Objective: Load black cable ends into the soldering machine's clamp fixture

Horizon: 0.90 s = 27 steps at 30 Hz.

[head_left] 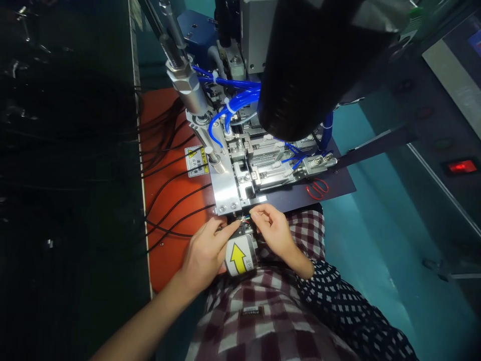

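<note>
At the near end of a metal fixture (224,193), thin coloured wires (246,219) show between my two hands. My right hand (276,231) pinches by its fingertips at the right end of these wires. From the left, my left hand (206,248) reaches in with curled fingers, its thumb tip against the wires' left end; what lies under its fingers is hidden. Just below the fingertips is a block with a yellow arrow label (238,256), partly covered by my left hand.
Black cables (176,193) cross the orange-red board (160,260) at left. Metal slides with blue air tubes (240,100) stand ahead, under a large dark cylinder (300,65). A red wire loop (317,189) lies on the dark plate (341,188). A red lit switch (462,166) is at right.
</note>
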Motion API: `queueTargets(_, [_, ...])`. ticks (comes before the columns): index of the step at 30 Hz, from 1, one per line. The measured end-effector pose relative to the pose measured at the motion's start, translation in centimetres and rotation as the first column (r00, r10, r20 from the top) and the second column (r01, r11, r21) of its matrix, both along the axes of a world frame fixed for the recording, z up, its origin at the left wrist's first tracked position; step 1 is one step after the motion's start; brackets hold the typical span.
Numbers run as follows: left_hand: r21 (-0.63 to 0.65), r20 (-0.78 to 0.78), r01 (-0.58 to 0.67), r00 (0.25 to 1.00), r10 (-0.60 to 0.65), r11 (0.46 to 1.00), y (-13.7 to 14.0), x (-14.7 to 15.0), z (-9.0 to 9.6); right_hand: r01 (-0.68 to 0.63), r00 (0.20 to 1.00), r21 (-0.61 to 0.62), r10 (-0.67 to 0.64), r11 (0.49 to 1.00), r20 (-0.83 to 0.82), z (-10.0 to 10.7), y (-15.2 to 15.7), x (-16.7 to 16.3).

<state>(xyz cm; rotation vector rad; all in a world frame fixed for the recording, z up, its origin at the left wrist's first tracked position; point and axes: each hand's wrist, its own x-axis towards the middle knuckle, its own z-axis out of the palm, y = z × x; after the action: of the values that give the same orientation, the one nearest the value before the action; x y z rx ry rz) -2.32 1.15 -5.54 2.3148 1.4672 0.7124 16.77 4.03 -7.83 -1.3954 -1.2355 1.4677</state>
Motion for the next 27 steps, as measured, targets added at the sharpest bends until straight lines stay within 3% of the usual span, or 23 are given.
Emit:
queueTargets(6, [-0.022,-0.021,-0.014,1.0,0.014,1.0,-0.1,0.0,0.0,-0.069,0.968,0.228,0.01,0.971,0.252,1.2,0.2,-0.5])
queueTargets(10, [-0.02,-0.028,-0.012,1.0,0.012,1.0,-0.1,0.0,-0.1,-0.113,0.958,0.33,0.014,0.937,0.287,1.3,0.1,-0.5])
queueTargets(18, [-0.003,-0.02,0.005,1.0,-0.005,1.0,0.1,0.1,0.2,-0.085,0.961,0.265,0.009,0.961,0.276,0.6,0.0,-0.6])
queueTargets(27, [-0.019,-0.021,0.002,1.0,-0.002,1.0,0.0,0.0,0.0,-0.046,0.985,0.061,0.035,0.997,0.172,0.1,-0.2,-0.9])
